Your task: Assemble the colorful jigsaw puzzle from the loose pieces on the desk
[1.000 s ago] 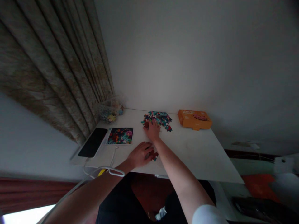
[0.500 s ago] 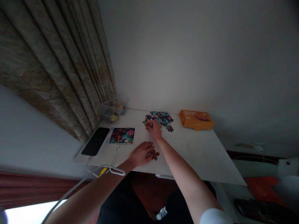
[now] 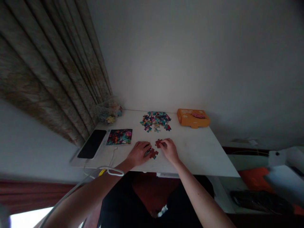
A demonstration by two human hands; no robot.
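Observation:
My right hand (image 3: 170, 150) pinches a reddish-brown jigsaw piece (image 3: 158, 143) between thumb and fingertips, just above the white table. Left of it, my left hand (image 3: 139, 154) has its fingers curled over a small cluster of brown jigsaw pieces (image 3: 153, 154) with a bit of teal at its lower edge. The left fingers hide part of that cluster. A narrow gap separates the pinched piece from the cluster. Farther back lies a heap of colourful loose jigsaw pieces (image 3: 156, 119).
A colourful picture card (image 3: 119, 137) lies left of my hands, beside a black-screened phone (image 3: 92, 144) with a white cable (image 3: 115, 172). A clear plastic bag (image 3: 108, 114) stands in the back left corner. At the back right is an orange box (image 3: 193, 118) on the white table (image 3: 201, 152).
My right hand has come back from the heap toward me, bringing a reddish-brown jigsaw piece near the cluster. My left hand stays at the cluster. The view has shifted slightly.

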